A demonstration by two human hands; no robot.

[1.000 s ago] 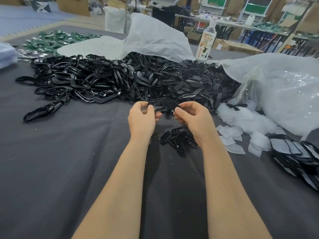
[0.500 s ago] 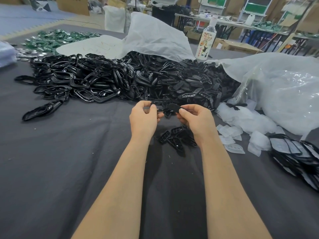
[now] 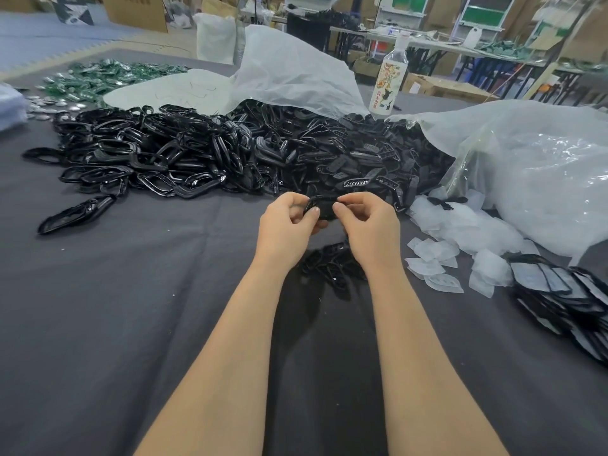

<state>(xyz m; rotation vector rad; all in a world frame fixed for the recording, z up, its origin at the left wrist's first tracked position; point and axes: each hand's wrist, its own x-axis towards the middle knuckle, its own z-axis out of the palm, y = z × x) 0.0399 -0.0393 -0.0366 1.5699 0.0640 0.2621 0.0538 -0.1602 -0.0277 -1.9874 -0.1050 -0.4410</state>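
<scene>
A person's left hand (image 3: 287, 225) and right hand (image 3: 368, 225) meet over a dark grey table cloth (image 3: 131, 324), both pinching one small black plastic piece (image 3: 320, 207) between thumbs and curled fingers. The piece is held just above the cloth, at the near edge of a large heap of black plastic parts (image 3: 230, 156) that spreads across the table; glossy loop-shaped frames make up the heap's left side, flatter slotted pieces its right. A small cluster of black pieces (image 3: 329, 263) lies on the cloth directly below the hands, between the two wrists. To the right, white translucent film pieces (image 3: 437, 255) are scattered beside a big clear plastic bag (image 3: 533, 172), and a stack of black film-covered parts (image 3: 569, 297) sits near the table's right edge. A single black frame (image 3: 77, 210) lies apart at the left, near the heap. Behind the heap a white plastic sheet (image 3: 289, 74) rises in folds, with a clear labelled bottle (image 3: 390, 83) standing upright beside it. Green parts (image 3: 98, 77) and a few silver pieces (image 3: 49, 105) lie at the far left corner. Workshop tables and cardboard boxes fill the background.
</scene>
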